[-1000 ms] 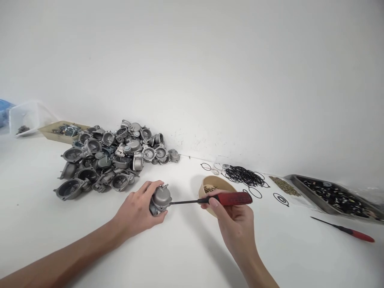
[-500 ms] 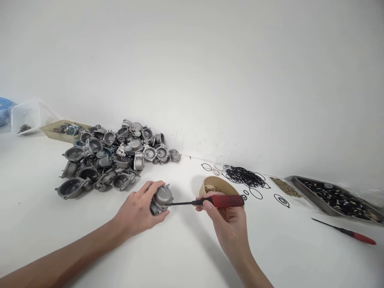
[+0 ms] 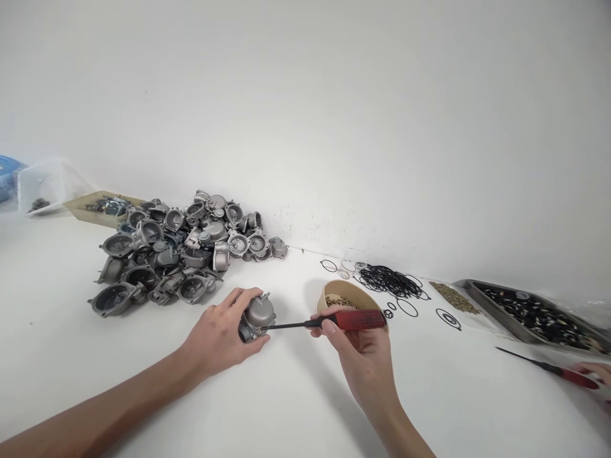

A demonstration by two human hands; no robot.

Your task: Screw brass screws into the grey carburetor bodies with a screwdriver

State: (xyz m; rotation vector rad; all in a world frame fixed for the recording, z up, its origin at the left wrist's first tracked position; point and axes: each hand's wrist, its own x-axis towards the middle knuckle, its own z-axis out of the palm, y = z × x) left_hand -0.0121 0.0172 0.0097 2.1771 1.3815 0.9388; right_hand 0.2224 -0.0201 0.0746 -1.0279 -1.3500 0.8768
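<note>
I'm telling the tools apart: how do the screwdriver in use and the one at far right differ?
The held screwdriver is in the right hand, its tip at a metal part; the far-right screwdriver lies on the table, another person's hand at its handle. In the picture, the held screwdriver looks nearly level; the far-right screwdriver slants. Both have red handles.

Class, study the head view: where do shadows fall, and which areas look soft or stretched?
Head view: light is bright and diffuse; faint shadows lie on the white table, left of the right hand and of the beige bowl. Head view, edges: the tray and white bin look smeared and stretched, while the held screwdriver nearer the middle is clearer.
</note>
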